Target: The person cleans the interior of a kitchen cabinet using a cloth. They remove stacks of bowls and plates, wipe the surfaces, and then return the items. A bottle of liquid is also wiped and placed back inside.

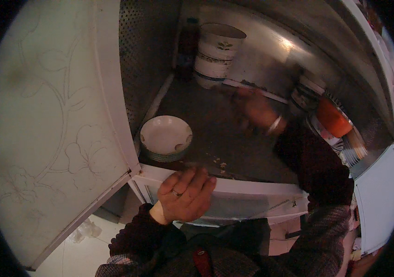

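My left hand (186, 195) lies over the white front edge (252, 185) of an open cabinet, its fingers curled on it and a ring on one finger. Just beyond it, at the left front corner of the dark shelf (210, 128), sits a stack of white bowls (166, 136). My right hand (257, 107) reaches inside, blurred, over the back part of the shelf; whether it holds anything is unclear. A tall stack of patterned bowls (217, 55) stands to its left against the back wall. Small pale crumbs (222, 164) lie near the front edge.
A dark bottle (187, 48) with a green cap stands in the back left corner. Along the right side are an orange bowl (333, 117), stacked plates (354, 152) and a dark-and-light container (306, 91). Cabinet doors stand open at left (54, 121) and right (379, 200).
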The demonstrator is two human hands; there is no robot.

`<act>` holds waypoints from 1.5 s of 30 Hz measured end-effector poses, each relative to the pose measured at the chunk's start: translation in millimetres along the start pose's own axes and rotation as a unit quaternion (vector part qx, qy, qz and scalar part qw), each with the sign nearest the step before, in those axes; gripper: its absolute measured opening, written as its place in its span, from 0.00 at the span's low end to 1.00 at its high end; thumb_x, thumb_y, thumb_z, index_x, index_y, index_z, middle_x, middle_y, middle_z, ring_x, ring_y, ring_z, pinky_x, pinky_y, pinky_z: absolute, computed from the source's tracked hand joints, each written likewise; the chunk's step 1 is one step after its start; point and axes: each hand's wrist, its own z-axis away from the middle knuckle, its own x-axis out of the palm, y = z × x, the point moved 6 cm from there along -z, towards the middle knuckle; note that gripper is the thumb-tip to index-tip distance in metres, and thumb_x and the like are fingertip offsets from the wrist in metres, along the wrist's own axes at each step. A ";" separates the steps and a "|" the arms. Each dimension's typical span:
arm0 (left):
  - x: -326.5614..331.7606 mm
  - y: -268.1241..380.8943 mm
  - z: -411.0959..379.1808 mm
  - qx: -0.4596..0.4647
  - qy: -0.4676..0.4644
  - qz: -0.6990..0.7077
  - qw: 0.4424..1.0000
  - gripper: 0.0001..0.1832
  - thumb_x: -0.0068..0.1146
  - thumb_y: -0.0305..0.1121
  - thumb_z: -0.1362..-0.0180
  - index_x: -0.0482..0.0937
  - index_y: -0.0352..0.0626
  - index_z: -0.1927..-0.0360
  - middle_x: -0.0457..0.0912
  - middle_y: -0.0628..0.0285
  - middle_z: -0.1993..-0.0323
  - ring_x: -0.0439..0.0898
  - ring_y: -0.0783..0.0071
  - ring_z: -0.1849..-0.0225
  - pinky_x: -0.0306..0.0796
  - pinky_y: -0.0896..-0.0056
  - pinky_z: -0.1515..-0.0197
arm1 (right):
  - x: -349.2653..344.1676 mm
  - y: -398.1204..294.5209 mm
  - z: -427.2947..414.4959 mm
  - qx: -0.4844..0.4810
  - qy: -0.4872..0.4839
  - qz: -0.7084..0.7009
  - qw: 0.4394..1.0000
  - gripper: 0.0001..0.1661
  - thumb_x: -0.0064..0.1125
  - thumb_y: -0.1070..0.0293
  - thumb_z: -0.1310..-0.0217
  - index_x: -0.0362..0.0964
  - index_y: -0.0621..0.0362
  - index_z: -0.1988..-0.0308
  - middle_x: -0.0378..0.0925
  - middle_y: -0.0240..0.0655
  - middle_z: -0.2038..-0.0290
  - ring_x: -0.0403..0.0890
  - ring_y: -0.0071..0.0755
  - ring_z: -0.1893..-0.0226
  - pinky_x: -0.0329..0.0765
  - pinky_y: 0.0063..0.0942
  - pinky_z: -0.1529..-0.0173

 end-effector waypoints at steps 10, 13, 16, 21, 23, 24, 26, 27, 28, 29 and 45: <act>-5.1 3.5 -7.3 -0.022 0.032 0.027 0.999 0.14 0.51 0.36 0.54 0.80 0.47 0.62 0.79 0.62 0.60 0.75 0.68 0.57 0.62 0.68 0.52 | 6.7 203.8 -83.4 0.056 -0.011 0.402 0.914 0.22 0.42 0.67 0.42 0.68 0.50 0.47 0.74 0.49 0.58 0.74 0.54 0.57 0.71 0.45 0.52; -2.8 9.6 -15.8 -0.014 0.047 0.047 0.998 0.14 0.51 0.36 0.54 0.80 0.47 0.63 0.79 0.62 0.60 0.75 0.69 0.58 0.61 0.68 0.51 | 11.2 110.7 -61.4 -0.052 -0.006 0.341 0.939 0.21 0.43 0.68 0.43 0.69 0.51 0.49 0.72 0.50 0.54 0.73 0.54 0.54 0.70 0.44 0.49; -2.7 8.9 -15.7 -0.002 0.028 0.033 0.999 0.15 0.50 0.36 0.54 0.80 0.47 0.62 0.79 0.62 0.60 0.75 0.68 0.58 0.61 0.67 0.50 | 30.7 42.8 -8.9 -0.249 0.036 0.274 0.928 0.20 0.44 0.71 0.44 0.70 0.56 0.50 0.70 0.48 0.49 0.72 0.51 0.50 0.65 0.44 0.43; -4.2 4.1 -11.4 -0.008 0.004 0.044 0.999 0.16 0.50 0.36 0.53 0.80 0.46 0.61 0.79 0.62 0.60 0.75 0.68 0.57 0.62 0.66 0.52 | 7.9 -61.1 93.3 -0.295 0.011 0.148 0.944 0.19 0.48 0.76 0.52 0.72 0.59 0.56 0.73 0.46 0.52 0.73 0.54 0.56 0.69 0.44 0.48; -4.4 3.5 -9.9 -0.011 0.003 0.045 0.999 0.16 0.51 0.36 0.53 0.80 0.45 0.60 0.79 0.61 0.60 0.75 0.68 0.57 0.63 0.66 0.52 | 10.9 -43.2 75.7 -0.213 -0.042 0.083 0.973 0.19 0.50 0.76 0.55 0.73 0.59 0.57 0.73 0.47 0.54 0.73 0.54 0.58 0.70 0.46 0.50; -6.1 1.1 -9.8 -0.014 0.001 0.043 0.999 0.16 0.51 0.35 0.53 0.80 0.45 0.60 0.79 0.61 0.60 0.75 0.68 0.57 0.63 0.66 0.53 | 17.3 -36.0 59.8 -0.175 -0.072 0.047 0.981 0.19 0.51 0.77 0.56 0.73 0.59 0.58 0.73 0.48 0.55 0.73 0.55 0.58 0.71 0.46 0.51; -8.0 4.8 -15.5 0.000 0.012 0.058 0.998 0.16 0.51 0.34 0.53 0.79 0.44 0.60 0.79 0.61 0.60 0.75 0.67 0.57 0.64 0.67 0.54 | 19.2 0.2 21.2 -0.100 -0.111 0.233 0.961 0.21 0.46 0.77 0.50 0.71 0.58 0.53 0.71 0.48 0.50 0.70 0.54 0.50 0.66 0.44 0.44; -4.6 8.0 -20.3 0.008 0.020 0.069 0.997 0.16 0.51 0.34 0.53 0.79 0.44 0.60 0.79 0.60 0.59 0.75 0.67 0.57 0.65 0.67 0.54 | 13.0 20.6 7.0 -0.073 -0.107 0.314 0.941 0.22 0.44 0.76 0.48 0.71 0.58 0.52 0.70 0.48 0.49 0.68 0.54 0.48 0.65 0.44 0.43; -3.5 9.3 -20.1 0.008 0.022 0.073 0.997 0.16 0.51 0.34 0.54 0.79 0.43 0.60 0.79 0.60 0.59 0.75 0.66 0.57 0.65 0.67 0.55 | 12.8 23.9 7.2 -0.085 -0.084 0.328 0.937 0.21 0.44 0.75 0.48 0.71 0.58 0.52 0.70 0.48 0.49 0.68 0.54 0.48 0.65 0.43 0.43; -2.3 10.0 -21.6 0.008 0.021 0.079 0.997 0.16 0.51 0.33 0.54 0.79 0.43 0.60 0.79 0.60 0.59 0.75 0.66 0.57 0.65 0.67 0.55 | 9.3 27.2 7.0 -0.095 -0.058 0.343 0.933 0.21 0.45 0.75 0.48 0.71 0.58 0.52 0.70 0.48 0.49 0.68 0.54 0.48 0.65 0.43 0.44; 0.7 4.3 -25.1 0.028 0.032 0.094 0.995 0.15 0.53 0.32 0.55 0.79 0.44 0.62 0.79 0.59 0.59 0.74 0.65 0.56 0.63 0.69 0.52 | 10.1 62.6 -23.6 -0.030 -0.045 0.209 0.977 0.17 0.45 0.68 0.43 0.71 0.61 0.54 0.70 0.49 0.50 0.71 0.54 0.51 0.69 0.44 0.47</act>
